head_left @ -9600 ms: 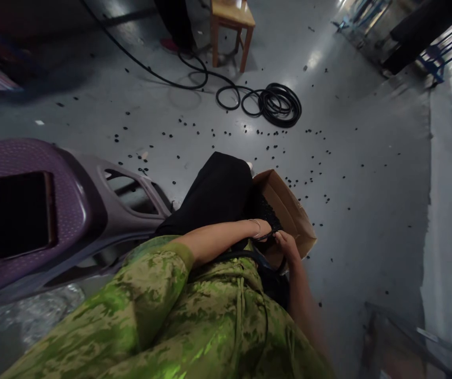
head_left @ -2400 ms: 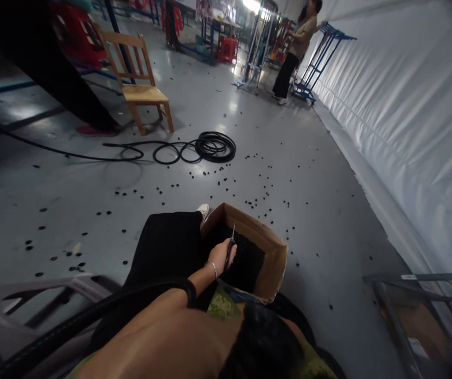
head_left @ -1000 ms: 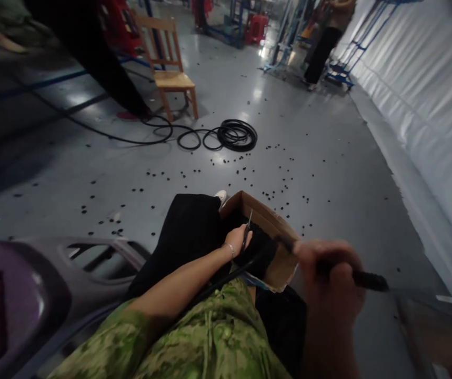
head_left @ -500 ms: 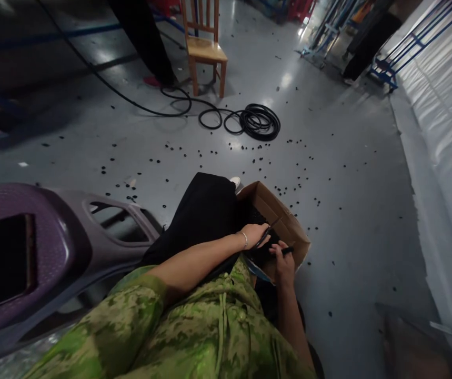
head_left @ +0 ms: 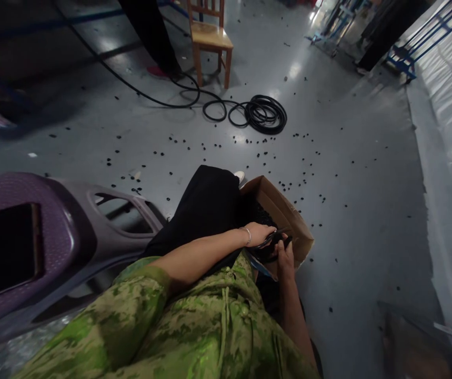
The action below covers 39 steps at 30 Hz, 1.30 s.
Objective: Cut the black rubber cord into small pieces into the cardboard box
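Note:
My left hand (head_left: 260,233), with a bracelet at its wrist, is closed on a pair of scissors (head_left: 270,239). The blades point right, towards my other hand. Pinched in the fingers of my right hand (head_left: 284,256) is a short black piece that looks like rubber or tubing (head_left: 288,241). The blades meet or overlap the black piece; which one I cannot tell. Both hands are over an open cardboard box (head_left: 302,231) between my legs. Many small black pieces (head_left: 264,215) lie inside it, partly hidden by my hands.
Small black rings (head_left: 265,153) are scattered over the grey floor. A coil of black hose (head_left: 267,115) lies ahead, near a wooden chair (head_left: 212,37) and a person's leg (head_left: 152,37). At left, a phone (head_left: 9,247) rests on a purple plastic stool (head_left: 58,210).
My two hands have come closer together, bringing the scissors and the black piece to each other. The whole view has shifted slightly.

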Each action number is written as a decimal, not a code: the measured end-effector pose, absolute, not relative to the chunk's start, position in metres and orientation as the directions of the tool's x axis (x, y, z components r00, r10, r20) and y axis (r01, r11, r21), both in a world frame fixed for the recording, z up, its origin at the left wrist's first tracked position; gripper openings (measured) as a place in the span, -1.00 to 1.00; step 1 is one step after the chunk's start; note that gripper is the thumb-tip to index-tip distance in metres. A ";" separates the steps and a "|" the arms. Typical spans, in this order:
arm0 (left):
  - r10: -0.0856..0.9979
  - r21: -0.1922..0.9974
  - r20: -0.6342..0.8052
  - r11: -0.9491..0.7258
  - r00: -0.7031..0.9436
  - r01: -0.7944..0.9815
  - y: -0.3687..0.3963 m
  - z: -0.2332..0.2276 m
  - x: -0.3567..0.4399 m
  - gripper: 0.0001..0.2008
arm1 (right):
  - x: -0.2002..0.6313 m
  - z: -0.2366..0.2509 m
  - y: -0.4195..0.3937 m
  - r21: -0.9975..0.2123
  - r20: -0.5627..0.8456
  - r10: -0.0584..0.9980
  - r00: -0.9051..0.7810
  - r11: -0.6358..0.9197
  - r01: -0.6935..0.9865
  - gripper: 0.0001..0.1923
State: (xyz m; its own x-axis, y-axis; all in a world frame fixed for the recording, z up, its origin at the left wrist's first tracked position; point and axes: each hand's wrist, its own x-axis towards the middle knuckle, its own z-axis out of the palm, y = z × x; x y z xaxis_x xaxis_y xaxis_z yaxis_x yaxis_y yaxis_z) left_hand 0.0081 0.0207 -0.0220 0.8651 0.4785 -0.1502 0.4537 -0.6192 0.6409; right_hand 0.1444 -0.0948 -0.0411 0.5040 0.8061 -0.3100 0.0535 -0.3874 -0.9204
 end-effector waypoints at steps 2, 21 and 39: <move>0.474 0.640 -0.156 -0.620 0.866 0.454 0.021 -0.024 0.008 -0.60 | 0.144 -0.042 -0.093 -0.932 -0.330 0.812 0.481 -0.361 -0.029 -0.53; 0.615 0.792 -0.122 -0.412 0.779 0.450 0.019 -0.034 0.010 -0.59 | 0.166 -0.016 -0.100 -0.955 -0.189 0.841 0.507 -0.038 -0.294 -0.58; 0.437 0.572 -0.094 -0.712 0.895 0.408 0.019 -0.017 0.012 -0.57 | 0.169 -0.027 -0.089 -0.964 -0.236 0.764 0.601 -0.260 -0.048 -0.68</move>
State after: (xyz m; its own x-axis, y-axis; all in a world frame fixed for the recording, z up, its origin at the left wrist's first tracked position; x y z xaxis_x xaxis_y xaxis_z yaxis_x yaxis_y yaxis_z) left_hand 0.0115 0.0190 -0.0169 0.8945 0.4370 -0.0944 0.4081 -0.7119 0.5715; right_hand 0.1685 -0.0887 -0.0273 0.6005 0.7639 -0.2364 -0.0484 -0.2604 -0.9643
